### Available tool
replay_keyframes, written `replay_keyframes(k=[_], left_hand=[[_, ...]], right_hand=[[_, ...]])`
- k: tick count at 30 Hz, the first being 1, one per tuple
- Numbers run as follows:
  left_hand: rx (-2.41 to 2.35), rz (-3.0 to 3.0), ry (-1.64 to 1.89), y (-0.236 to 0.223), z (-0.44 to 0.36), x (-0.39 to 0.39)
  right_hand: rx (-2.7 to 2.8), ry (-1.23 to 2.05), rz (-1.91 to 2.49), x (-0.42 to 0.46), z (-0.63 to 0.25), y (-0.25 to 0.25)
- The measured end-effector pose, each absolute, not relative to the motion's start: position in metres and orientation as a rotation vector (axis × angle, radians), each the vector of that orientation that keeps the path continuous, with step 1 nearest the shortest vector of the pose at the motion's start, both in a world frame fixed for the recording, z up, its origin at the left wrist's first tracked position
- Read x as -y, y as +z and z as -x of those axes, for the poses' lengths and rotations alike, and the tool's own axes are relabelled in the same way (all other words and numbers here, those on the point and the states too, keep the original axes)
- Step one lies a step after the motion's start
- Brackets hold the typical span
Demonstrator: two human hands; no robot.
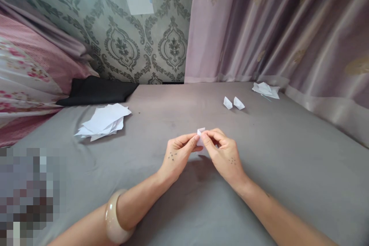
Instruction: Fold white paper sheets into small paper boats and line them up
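Note:
Between my two hands is a small piece of folded white paper [201, 142], held just above the grey sheet. My left hand [181, 152] pinches its left side with thumb and fingers. On the right side, my right hand [223, 152] grips the same paper, thumb toward me. The fingertips cover much of the paper, so its full shape is hidden. Beyond my right hand, two folded white paper shapes [238, 103] stand side by side on the sheet.
A pile of loose white paper sheets [105, 121] lies to the left, with a folded black cloth [99, 90] behind it. More white paper pieces [266, 90] rest at the far right near the curtain [245, 27]. The grey sheet [161, 107] reaches the patterned wall.

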State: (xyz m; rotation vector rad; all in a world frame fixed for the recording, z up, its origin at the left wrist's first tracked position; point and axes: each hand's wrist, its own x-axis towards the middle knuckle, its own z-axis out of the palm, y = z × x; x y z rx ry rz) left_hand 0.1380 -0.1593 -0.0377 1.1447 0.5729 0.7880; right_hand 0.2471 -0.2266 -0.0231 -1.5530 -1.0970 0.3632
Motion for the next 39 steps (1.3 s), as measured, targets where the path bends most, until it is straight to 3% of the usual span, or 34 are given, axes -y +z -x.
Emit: replay_keyframes(k=[6, 22, 30, 39], left_hand=[[-0.615, -1.305, 0.87, -0.037, -0.136, 0.156], [-0.537, -1.05, 0.768, -0.04, -0.137, 0.153], [-0.644, -1.091, 0.788, -0.037, -0.135, 0.153], [-0.687, -1.085, 0.804, -0.037, -0.135, 0.151]], right_hand=[[1.073, 0.454, 1.547, 0.228, -0.25, -0.021], [0.847, 0.885, 1.364, 0.228, -0.257, -0.019], [0.966, 0.67, 1.48, 0.23, -0.251, -0.026], [1.367, 0.184, 1.507, 0.234, -0.249, -0.033]])
